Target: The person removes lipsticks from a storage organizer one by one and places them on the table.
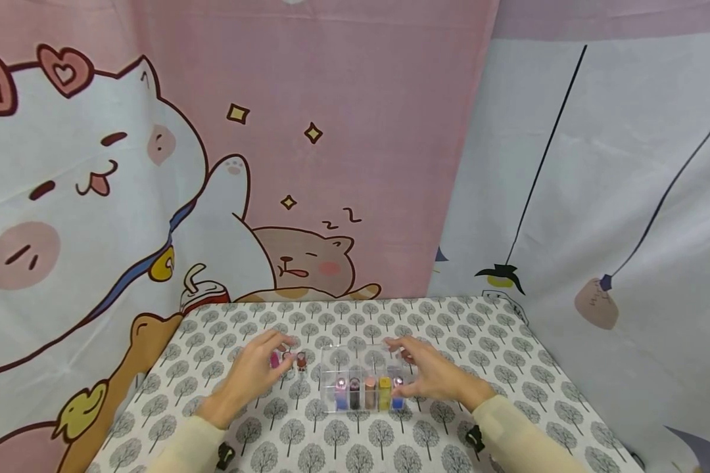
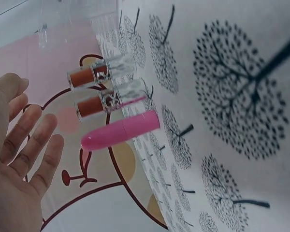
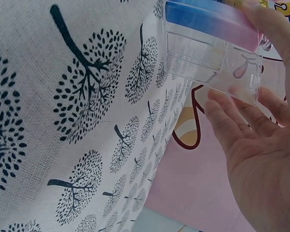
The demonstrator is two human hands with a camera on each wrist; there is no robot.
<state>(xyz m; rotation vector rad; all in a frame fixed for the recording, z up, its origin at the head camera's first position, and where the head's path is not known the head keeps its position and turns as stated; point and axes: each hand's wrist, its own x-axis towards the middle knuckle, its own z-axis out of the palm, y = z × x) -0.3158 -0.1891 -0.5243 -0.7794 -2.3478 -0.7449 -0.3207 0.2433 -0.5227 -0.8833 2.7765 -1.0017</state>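
A clear plastic organizer (image 1: 331, 378) with compartments stands on the table, its front row holding several small cosmetic tubes, among them a yellow one (image 1: 384, 393) and a blue-and-pink one (image 3: 212, 24). My right hand (image 1: 434, 374) holds the organizer's right end, thumb at the front by the blue-and-pink tube and fingers round the back. To the left, a pink bullet-shaped tube (image 2: 121, 130) stands beside two clear-capped lip gloss tubes with brownish-red bottoms, one in the middle (image 2: 90, 106) and one at the end (image 2: 82, 77). My left hand (image 1: 254, 368) hovers close to these three, fingers loosely bent, holding nothing.
A white cloth with grey tree prints (image 1: 337, 433) covers the table. Behind it hangs a pink curtain (image 1: 390, 164) with cartoon animals, and a pale curtain (image 1: 639, 197) runs along the right side.
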